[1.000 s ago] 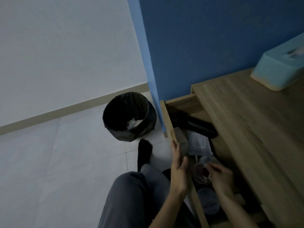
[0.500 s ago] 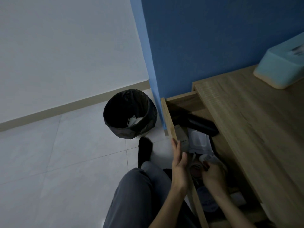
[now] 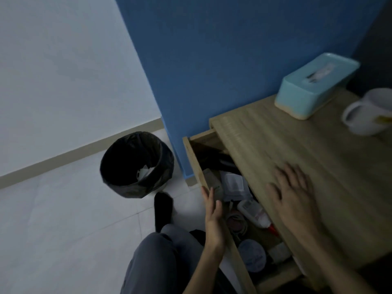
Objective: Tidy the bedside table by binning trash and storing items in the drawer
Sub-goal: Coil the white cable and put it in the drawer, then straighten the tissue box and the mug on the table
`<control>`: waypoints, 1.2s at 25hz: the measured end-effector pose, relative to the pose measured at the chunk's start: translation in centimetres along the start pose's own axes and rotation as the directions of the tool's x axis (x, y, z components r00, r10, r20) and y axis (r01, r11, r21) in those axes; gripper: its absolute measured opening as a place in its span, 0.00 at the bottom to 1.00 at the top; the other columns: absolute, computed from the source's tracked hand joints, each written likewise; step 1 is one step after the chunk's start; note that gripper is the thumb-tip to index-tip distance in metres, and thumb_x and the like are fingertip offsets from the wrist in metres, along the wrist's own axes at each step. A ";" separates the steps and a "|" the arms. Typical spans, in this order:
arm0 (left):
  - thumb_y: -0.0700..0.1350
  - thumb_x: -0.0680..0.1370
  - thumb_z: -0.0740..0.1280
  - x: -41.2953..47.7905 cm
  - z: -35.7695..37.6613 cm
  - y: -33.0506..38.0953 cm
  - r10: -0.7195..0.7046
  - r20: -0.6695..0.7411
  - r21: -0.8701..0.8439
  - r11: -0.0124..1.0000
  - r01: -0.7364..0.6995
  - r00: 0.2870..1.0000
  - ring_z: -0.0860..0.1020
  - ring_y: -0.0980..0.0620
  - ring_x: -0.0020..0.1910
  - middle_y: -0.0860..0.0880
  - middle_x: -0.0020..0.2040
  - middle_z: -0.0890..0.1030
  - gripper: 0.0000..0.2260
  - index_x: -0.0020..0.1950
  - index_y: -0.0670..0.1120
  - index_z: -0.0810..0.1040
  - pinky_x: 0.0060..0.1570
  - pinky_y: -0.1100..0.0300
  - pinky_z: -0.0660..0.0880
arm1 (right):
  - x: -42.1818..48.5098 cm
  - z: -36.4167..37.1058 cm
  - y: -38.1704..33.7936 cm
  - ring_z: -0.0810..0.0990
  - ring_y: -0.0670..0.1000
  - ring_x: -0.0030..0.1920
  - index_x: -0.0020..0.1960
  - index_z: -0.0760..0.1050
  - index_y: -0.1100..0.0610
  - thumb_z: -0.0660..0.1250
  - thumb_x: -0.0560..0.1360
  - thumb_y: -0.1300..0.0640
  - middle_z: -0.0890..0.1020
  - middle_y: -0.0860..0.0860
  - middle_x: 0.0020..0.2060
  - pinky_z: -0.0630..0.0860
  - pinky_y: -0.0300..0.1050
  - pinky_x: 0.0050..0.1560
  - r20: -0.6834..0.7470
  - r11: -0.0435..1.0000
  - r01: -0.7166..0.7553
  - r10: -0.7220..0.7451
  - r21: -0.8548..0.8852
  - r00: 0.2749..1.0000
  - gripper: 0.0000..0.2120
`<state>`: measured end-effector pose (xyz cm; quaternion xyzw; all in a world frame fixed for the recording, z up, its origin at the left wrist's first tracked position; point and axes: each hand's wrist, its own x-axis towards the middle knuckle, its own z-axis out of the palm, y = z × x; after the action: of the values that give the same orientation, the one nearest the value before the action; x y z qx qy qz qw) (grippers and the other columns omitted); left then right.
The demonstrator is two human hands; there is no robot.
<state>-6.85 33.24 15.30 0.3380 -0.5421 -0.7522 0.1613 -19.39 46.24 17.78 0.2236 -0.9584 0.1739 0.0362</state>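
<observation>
Wood-grain counter [image 3: 318,166] is where your right hand [image 3: 294,198] sits, palm down with the fingers spread and nothing in it. The blur around it means you cannot tell whether it presses on the top or floats just above. Your left hand [image 3: 213,217] lies along the front panel of the open drawer [image 3: 192,158], fingers straight and close together, holding nothing. That is a sensible place for it, I judge, since from there it can steady the panel or push it home. The drawer is pulled well out from under the counter's edge, and the stored things are inside it: a white tube [image 3: 254,213] with a red cap, a coil of cable [image 3: 235,223] beside it, a round lidded tub [image 3: 252,254] nearer you, a pale pouch [image 3: 233,183] further back, and something dark at the far end, too dim to name. The bin [image 3: 136,165] stands on the floor by the blue wall, near the drawer's far corner, with a black liner folded over its rim and a white scrap [image 3: 144,171] inside. On the counter only a teal tissue box [image 3: 316,85] and a white mug [image 3: 369,112] show, both at the far side, well apart from your right hand. They look like things that belong there, so the sorting seems close to finished, with shutting the drawer the likely step left.
</observation>
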 end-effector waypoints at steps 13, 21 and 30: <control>0.61 0.64 0.72 1.8 7.2 0.1 0.043 -0.013 -0.049 0.998 -0.044 0.999 0.59 0.56 0.73 0.56 0.75 0.58 0.43 0.73 0.55 0.55 0.69 0.61 0.59 | 0.2 -0.2 -0.1 0.67 0.56 0.70 0.66 0.70 0.52 0.51 0.76 0.45 0.72 0.54 0.68 0.62 0.55 0.70 -0.021 0.998 0.007 -0.009 -0.066 1.000 0.23; 0.50 0.47 0.82 4.8 7.6 -2.0 -0.006 -0.025 -0.217 0.976 0.001 1.000 0.68 0.57 0.68 0.46 0.73 0.64 0.47 0.61 0.62 0.63 0.68 0.58 0.67 | 0.4 0.4 0.9 0.75 0.53 0.60 0.56 0.78 0.56 0.59 0.71 0.50 0.79 0.53 0.59 0.67 0.46 0.62 -0.213 0.937 0.023 0.055 0.348 0.976 0.18; 0.55 0.50 0.67 8.7 9.9 5.3 0.301 -0.262 0.318 0.924 -0.212 0.917 0.67 0.34 0.68 0.31 0.68 0.69 0.50 0.69 0.33 0.65 0.57 0.54 0.71 | 12.5 -5.7 15.9 0.66 0.61 0.68 0.74 0.52 0.56 0.77 0.63 0.52 0.64 0.60 0.70 0.66 0.58 0.67 -0.041 0.567 -0.490 0.680 0.662 0.732 0.48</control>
<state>-20.58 33.01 19.15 0.3951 -0.6524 -0.5772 0.2916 -37.70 56.36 19.87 -0.1400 -0.8499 0.5062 0.0426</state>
